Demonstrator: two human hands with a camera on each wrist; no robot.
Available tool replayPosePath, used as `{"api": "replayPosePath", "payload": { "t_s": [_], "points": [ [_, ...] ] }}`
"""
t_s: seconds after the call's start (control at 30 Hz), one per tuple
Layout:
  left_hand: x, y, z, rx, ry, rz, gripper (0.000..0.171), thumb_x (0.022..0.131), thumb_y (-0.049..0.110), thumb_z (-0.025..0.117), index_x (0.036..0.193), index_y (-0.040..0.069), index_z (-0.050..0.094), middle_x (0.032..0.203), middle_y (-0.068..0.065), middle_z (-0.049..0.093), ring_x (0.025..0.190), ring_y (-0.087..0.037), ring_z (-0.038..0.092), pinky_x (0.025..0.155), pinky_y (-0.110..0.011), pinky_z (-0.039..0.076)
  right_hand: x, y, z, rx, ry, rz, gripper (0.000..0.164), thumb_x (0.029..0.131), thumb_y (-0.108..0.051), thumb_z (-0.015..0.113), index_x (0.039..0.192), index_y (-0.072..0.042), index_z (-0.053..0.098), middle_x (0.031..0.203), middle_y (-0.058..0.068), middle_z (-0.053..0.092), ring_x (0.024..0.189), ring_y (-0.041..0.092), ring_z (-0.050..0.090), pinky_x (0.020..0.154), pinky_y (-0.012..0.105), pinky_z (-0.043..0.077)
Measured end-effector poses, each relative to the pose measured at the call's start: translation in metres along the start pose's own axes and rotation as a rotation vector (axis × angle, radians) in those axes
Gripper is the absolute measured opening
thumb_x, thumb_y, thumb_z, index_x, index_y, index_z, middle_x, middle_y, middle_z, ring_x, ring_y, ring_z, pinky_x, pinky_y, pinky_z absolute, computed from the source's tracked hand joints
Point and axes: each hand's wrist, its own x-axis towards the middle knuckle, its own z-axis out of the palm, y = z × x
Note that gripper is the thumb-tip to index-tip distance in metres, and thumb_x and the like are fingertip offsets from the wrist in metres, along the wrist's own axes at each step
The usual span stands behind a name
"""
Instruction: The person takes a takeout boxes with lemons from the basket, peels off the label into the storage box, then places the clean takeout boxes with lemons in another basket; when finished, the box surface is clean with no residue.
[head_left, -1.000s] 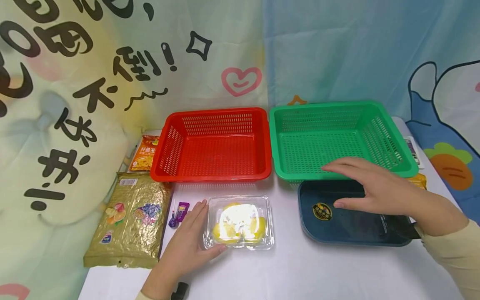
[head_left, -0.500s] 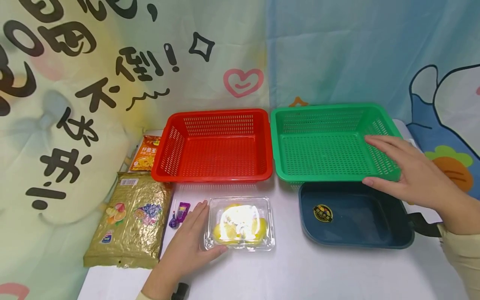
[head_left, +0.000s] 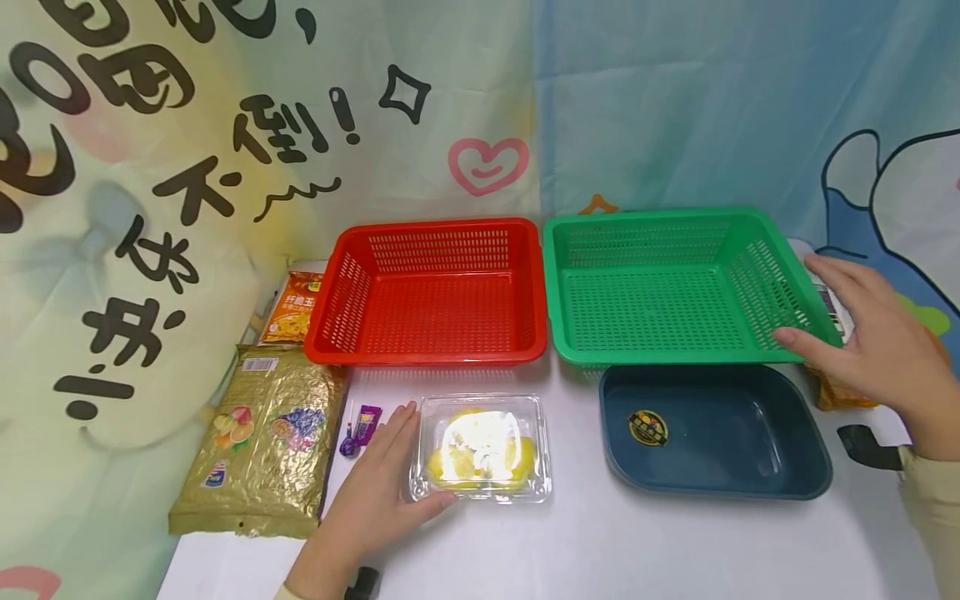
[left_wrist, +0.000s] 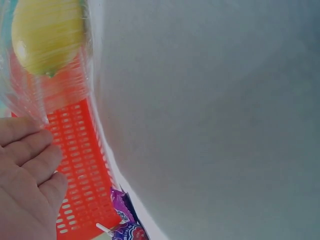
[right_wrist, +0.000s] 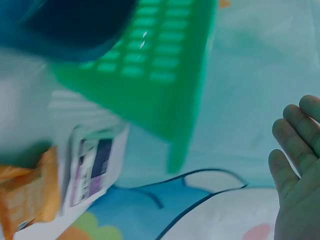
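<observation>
A clear plastic box (head_left: pixel 486 408) holding yellow lemons (head_left: pixel 521 457) sits on the white table. Along its left side lies my left hand (head_left: pixel 375 487), fingers extended and the thumb at the front left corner. In the left wrist view a lemon (left_wrist: pixel 47 35) shows through the plastic, above my fingertips. My right hand (head_left: pixel 873 342) is over the right front corner of the green basket (head_left: pixel 648 308), with fingers spread and holding nothing. Whether its thumb touches the rim is unclear. In the right wrist view these fingers (right_wrist: pixel 295 145) are apart from the basket.
Left of the green basket stands a red basket (head_left: pixel 427 312). A dark blue tub (head_left: pixel 712 433) is in front of the green one. Gold bag (head_left: pixel 270 450), orange packet (head_left: pixel 291 312), purple candy (head_left: pixel 365 425) and lollipop (head_left: pixel 348 444) lie left; an orange-brown packet (head_left: pixel 843 393) and white package (right_wrist: pixel 92 167) lie right.
My right hand has moved right, from over the blue tub, across the green basket's front, to its right corner. My left hand stays beside the lemon box.
</observation>
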Motion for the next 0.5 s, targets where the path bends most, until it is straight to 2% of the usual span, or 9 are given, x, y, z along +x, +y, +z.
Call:
{"api": "replayPosePath", "payload": {
  "t_s": [0.2, 0.5],
  "points": [
    [0.000, -0.001, 0.001, 0.006, 0.002, 0.004, 0.120, 0.078, 0.077, 0.075, 0.165, 0.009, 0.030, 0.173, -0.008, 0.030, 0.161, -0.028, 0.028, 0.128, -0.049, 0.031, -0.003, 0.020, 0.009, -0.066, -0.040, 0.087, 0.099, 0.094, -0.049, 0.068, 0.167, -0.004, 0.018, 0.169, 0.034, 0.017, 0.153, 0.056, 0.019, 0.120, 0.081, 0.016],
    [0.000, -0.001, 0.001, 0.004, 0.006, 0.005, 0.119, 0.078, 0.076, 0.076, 0.165, 0.009, 0.030, 0.173, -0.007, 0.030, 0.161, -0.027, 0.028, 0.128, -0.048, 0.030, -0.009, 0.041, 0.022, -0.044, -0.072, 0.114, 0.098, 0.097, -0.047, 0.066, 0.166, 0.000, 0.016, 0.169, 0.035, 0.014, 0.153, 0.058, 0.017, 0.123, 0.078, 0.013]
  ]
}}
